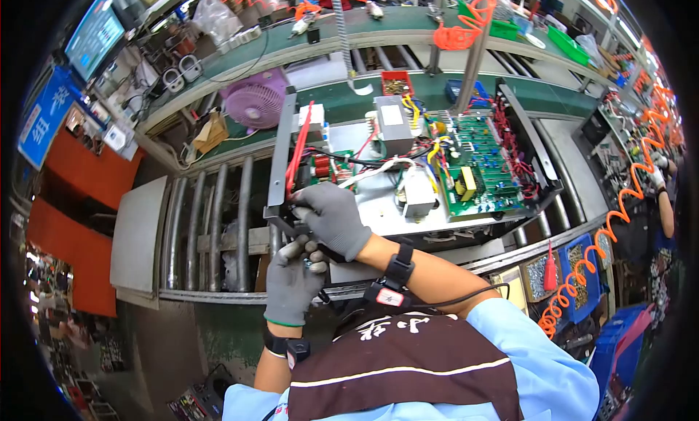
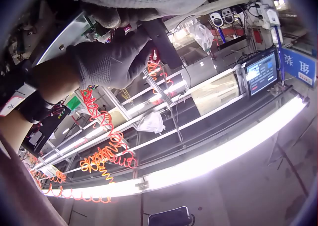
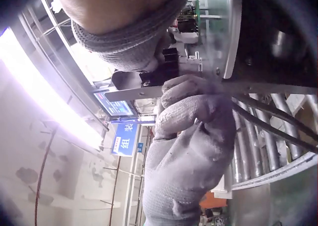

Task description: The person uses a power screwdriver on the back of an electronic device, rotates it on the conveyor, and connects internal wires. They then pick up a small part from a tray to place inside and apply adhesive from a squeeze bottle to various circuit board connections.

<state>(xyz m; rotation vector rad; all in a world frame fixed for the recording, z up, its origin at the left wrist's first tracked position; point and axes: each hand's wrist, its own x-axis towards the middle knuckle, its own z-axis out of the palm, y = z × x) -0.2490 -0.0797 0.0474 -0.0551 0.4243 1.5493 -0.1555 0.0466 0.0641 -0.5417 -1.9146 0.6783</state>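
An electronics chassis (image 1: 349,232) with dark side panels, circuit boards and transformers lies on a roller conveyor. My right hand (image 1: 331,216), in a grey glove, has its fingers at the chassis's front left corner, against the dark side panel (image 1: 279,175). In the left wrist view the right hand (image 2: 112,62) reaches to a black plate (image 2: 165,43); its fingertips are largely hidden. Just below, my gloved left hand (image 1: 293,284) has curled fingers around small metal pieces (image 1: 306,262). One shiny tip (image 3: 198,120) shows between its fingers in the right wrist view.
Red wires (image 1: 300,148) hang over the left panel. Behind the chassis are a purple fan (image 1: 255,101) and a red parts bin (image 1: 397,83). Blue bins (image 1: 582,283) of small hardware and an orange coiled hose (image 1: 619,203) are at the right. Rollers (image 1: 218,224) extend left.
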